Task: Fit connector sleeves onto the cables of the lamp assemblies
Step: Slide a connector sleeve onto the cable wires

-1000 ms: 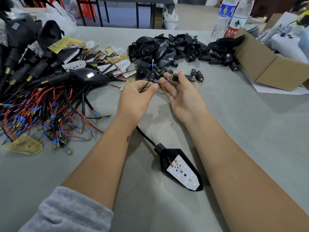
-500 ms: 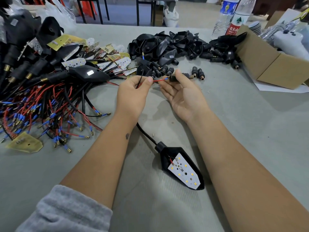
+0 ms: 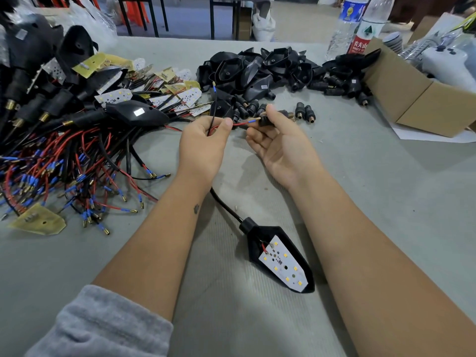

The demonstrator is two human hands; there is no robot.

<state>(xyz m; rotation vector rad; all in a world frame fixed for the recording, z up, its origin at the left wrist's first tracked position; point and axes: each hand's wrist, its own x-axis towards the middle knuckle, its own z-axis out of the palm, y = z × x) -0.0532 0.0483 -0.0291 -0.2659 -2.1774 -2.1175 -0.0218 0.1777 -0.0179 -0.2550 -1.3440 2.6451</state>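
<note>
Covering grey table, scattered lamp parts

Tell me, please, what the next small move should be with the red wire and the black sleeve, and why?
Probably the left hand should feed the red wire forward into the black connector sleeve that the right hand pinches. The wire's blue-collared tip points at the sleeve's end, nearly touching it, but looks not yet inside. The black wire stands free above, so it would follow.
</note>
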